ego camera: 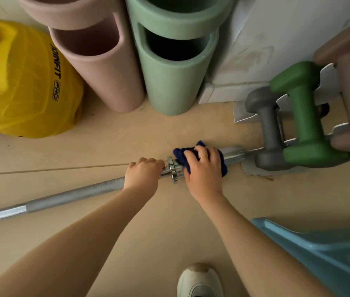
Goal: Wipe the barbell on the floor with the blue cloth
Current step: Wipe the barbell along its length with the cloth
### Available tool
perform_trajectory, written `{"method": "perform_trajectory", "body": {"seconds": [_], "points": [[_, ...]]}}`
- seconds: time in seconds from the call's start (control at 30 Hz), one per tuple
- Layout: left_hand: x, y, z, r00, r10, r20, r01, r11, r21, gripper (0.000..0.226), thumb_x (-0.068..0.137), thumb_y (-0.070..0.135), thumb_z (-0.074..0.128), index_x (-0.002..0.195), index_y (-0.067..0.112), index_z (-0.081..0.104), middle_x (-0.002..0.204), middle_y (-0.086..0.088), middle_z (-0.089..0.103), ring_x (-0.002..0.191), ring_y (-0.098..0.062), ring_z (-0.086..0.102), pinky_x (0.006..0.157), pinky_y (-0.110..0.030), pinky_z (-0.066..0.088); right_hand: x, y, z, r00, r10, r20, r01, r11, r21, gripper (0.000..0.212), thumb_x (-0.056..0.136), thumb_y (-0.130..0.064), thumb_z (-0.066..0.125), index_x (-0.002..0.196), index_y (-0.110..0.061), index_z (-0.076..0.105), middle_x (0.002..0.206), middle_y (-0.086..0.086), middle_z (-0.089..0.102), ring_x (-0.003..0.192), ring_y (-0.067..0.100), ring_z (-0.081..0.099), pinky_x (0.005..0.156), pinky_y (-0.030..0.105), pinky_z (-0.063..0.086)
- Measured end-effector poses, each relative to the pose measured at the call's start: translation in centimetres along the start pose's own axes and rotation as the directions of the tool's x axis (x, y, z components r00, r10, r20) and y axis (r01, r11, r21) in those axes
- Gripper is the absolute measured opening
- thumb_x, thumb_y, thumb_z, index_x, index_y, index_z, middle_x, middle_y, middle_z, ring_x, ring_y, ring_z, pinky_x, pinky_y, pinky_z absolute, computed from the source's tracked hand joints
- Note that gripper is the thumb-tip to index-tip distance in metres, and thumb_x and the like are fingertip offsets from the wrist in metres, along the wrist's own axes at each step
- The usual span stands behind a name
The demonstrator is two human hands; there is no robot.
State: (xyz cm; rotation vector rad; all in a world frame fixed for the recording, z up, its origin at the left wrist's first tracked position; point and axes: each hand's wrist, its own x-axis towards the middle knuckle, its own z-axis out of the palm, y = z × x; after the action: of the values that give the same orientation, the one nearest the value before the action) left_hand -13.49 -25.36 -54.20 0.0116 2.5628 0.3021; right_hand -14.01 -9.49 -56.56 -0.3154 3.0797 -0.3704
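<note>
Barbell lies on the floor, running from the lower left edge of the frame up toward the centre right. Its chrome collar sits near frame centre; the thicker sleeve end reaches to just beside the dumbbell rack at right.

Left hand: fingers curled round the bar just left of the collar, gripping it.

Right hand: fingers curled over the blue cloth, which is wrapped on the sleeve just right of the collar. Cloth edges show above and at both sides of the hand. A ring is on one finger.

Surroundings: yellow ball printed "JOINFIT PRO" at upper left. Pink foam roller and green foam roller at top centre, standing against each other. At right, a grey dumbbell and a green dumbbell rest on the rack, a brownish one partly cut off by the frame edge. Light blue plastic object at lower right; cannot tell what it is. Toe of a white shoe at bottom centre.
</note>
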Motion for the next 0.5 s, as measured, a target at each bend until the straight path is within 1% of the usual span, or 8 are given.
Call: {"method": "perform_trajectory", "body": {"seconds": [0.07,0.1,0.17,0.23,0.3,0.37,0.43,0.5], "points": [[0.2,-0.2,-0.3,1.0,0.01,0.013,-0.01,1.0,0.022,0.029,0.096,0.013,0.044,0.122,0.023,0.052,0.117,0.002,0.059,0.115,-0.023,0.045,0.088,-0.031,0.035,0.6,1.8,-0.6,0.985,-0.174,0.0,0.174,0.984,-0.032,0.038,0.062,-0.016,0.077,0.098,-0.015,0.065,0.104,0.013,0.064,0.093,0.038,0.059,0.083,0.046,0.05],[0.3,-0.4,-0.4,1.0,0.017,0.017,-0.017,0.999,0.034,0.029,0.097,0.014,0.043,0.122,0.024,0.052,0.117,0.003,0.059,0.115,-0.023,0.045,0.088,-0.031,0.035,0.9,3.0,-0.9,0.983,-0.181,0.001,0.181,0.982,-0.054,0.04,0.062,-0.015,0.076,0.1,-0.016,0.065,0.104,0.013,0.064,0.092,0.039,0.059,0.081,0.045,0.05],[0.5,-0.9,-0.7,0.999,0.029,0.019,-0.03,0.998,0.047,0.027,0.098,0.018,0.039,0.12,0.024,0.053,0.115,0.005,0.06,0.114,-0.022,0.044,0.087,-0.031,0.035,1.7,5.4,-1.3,0.999,0.001,-0.044,-0.003,0.999,-0.04,0.04,0.064,-0.012,0.074,0.102,-0.014,0.064,0.107,0.015,0.063,0.096,0.042,0.058,0.081,0.046,0.049],[0.6,-1.3,-1.0,0.999,0.041,0.025,-0.042,0.998,0.048,0.025,0.099,0.019,0.037,0.117,0.024,0.053,0.11,0.006,0.061,0.112,-0.022,0.045,0.084,-0.031,0.035,2.1,6.7,-1.4,0.967,0.235,-0.095,-0.23,0.971,0.059,0.039,0.068,-0.01,0.07,0.107,-0.011,0.063,0.114,0.02,0.06,0.103,0.046,0.053,0.088,0.05,0.047],[0.9,-1.6,-1.2,0.999,0.04,0.03,-0.041,0.999,0.01,0.023,0.099,0.019,0.037,0.114,0.021,0.055,0.1,0.005,0.061,0.11,-0.023,0.045,0.081,-0.031,0.033,2.0,6.2,-1.0,0.94,0.323,-0.107,-0.314,0.945,0.092,0.039,0.072,-0.01,0.068,0.111,-0.009,0.062,0.12,0.021,0.057,0.108,0.047,0.05,0.093,0.053,0.045],[1.3,-1.8,-1.5,0.999,0.008,0.04,-0.007,0.999,-0.043,0.027,0.099,0.019,0.038,0.118,0.021,0.057,0.099,0.001,0.062,0.114,-0.023,0.043,0.081,-0.03,0.031,1.6,5.2,-0.8,0.957,0.262,-0.127,-0.258,0.965,0.05,0.039,0.073,-0.013,0.064,0.112,-0.01,0.06,0.12,0.02,0.057,0.11,0.047,0.049,0.094,0.053,0.044],[1.8,-1.8,-1.7,0.998,-0.023,0.058,0.027,0.997,-0.078,0.035,0.099,0.022,0.04,0.133,0.026,0.048,0.122,0.0,0.059,0.127,-0.022,0.035,0.093,-0.032,0.032,1.3,5.0,-0.8,0.99,0.099,-0.103,-0.099,0.995,0.007,0.041,0.072,-0.013,0.064,0.112,-0.011,0.058,0.119,0.019,0.058,0.111,0.045,0.05,0.094,0.052,0.044],[2.0,-1.5,-1.8,0.999,-0.031,0.029,0.033,0.997,-0.067,0.043,0.099,0.024,0.042,0.142,0.027,0.036,0.141,0.004,0.045,0.134,-0.021,0.027,0.103,-0.034,0.029,2.0,6.3,-1.2,0.997,-0.034,-0.066,0.033,0.999,-0.022,0.044,0.069,-0.009,0.07,0.112,-0.011,0.059,0.117,0.018,0.059,0.108,0.044,0.053,0.09,0.051,0.047]]}}
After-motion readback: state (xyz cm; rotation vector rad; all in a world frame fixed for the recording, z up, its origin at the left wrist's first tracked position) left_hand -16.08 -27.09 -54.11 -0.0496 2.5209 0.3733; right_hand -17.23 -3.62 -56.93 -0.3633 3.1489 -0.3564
